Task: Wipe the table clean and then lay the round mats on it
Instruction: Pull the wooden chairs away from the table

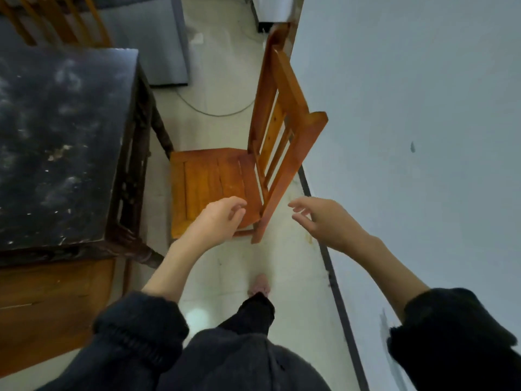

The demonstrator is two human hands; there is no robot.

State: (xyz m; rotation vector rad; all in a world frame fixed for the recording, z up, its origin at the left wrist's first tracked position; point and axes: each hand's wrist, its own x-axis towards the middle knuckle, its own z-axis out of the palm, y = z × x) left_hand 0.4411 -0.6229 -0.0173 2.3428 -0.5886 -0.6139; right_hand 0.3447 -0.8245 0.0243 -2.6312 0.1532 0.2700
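Observation:
The dark table [56, 142] fills the left side; its black top is speckled with pale crumbs and smears. My left hand [217, 221] hovers over the front corner of an orange wooden chair's seat, fingers loosely curled, holding nothing. My right hand [324, 221] is stretched out to the right of the chair's back leg, fingers relaxed and empty. No cloth or round mats are in view.
The orange wooden chair [225, 182] stands between the table and the pale wall [408, 136]. Another wooden chair seat [50, 306] sits under the table's near edge. A cable [214, 112] lies on the tiled floor beyond. A grey cabinet [158, 38] stands farther back.

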